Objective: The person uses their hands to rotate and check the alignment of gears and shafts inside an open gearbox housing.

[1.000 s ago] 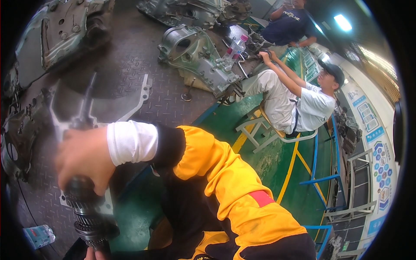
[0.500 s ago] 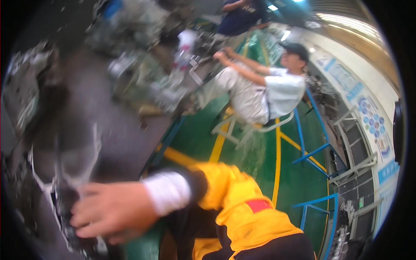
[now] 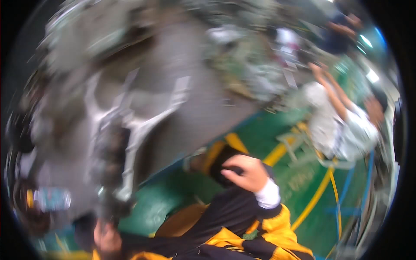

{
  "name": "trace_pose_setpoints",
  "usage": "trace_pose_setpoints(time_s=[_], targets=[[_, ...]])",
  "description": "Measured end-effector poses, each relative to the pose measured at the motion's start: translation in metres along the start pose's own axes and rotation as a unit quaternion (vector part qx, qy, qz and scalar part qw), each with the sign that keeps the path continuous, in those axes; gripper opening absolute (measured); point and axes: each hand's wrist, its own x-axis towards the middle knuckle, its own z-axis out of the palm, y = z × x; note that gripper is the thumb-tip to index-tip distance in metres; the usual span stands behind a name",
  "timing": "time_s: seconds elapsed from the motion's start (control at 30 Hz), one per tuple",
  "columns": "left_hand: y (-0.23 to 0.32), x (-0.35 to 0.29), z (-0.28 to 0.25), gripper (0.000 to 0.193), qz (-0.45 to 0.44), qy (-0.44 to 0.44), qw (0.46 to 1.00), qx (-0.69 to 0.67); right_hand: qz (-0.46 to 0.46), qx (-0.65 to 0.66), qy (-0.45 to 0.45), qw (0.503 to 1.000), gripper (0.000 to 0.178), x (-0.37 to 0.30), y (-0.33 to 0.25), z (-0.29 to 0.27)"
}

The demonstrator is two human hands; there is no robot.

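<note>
A dark, ribbed shaft-like metal part rests along the worktop, with pale forked metal arms spreading from it; motion blurs both. My left hand is at the near end of the dark part, its fingers too smeared to show a grip. Above my dark-trousered leg, my right hand is away from the worktop. Its thumb stands apart from its bent fingers, and nothing shows in it.
Large grey metal castings cover the far left of the grey worktop. More metal parts and plastic wrapping lie at its far right. A clear bottle is at the left. A person in a white shirt sits at the right.
My right hand has left the dark metal part and drawn back over my leg. The view has swung, so the bench and the seated person appear farther right, and my left hand now shows.
</note>
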Motion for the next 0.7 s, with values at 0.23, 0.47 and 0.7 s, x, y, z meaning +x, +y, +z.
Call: trace_pose_setpoints(time_s=[0.23,0.47,0.7], targets=[[0.0,-0.042,0.068,0.047,-0.004,-0.002,0.994,0.111,0.023,-0.044,-0.077,0.996,0.021,0.009,-0.05,0.023],[-0.012,-0.035,0.081,0.053,0.048,0.056,0.954,0.291,0.023,-0.062,-0.101,0.993,0.023,0.009,-0.055,0.033],[-0.024,-0.034,0.104,0.028,0.226,0.167,0.667,0.69,0.01,-0.097,-0.136,0.986,0.024,0.024,-0.064,0.042]])
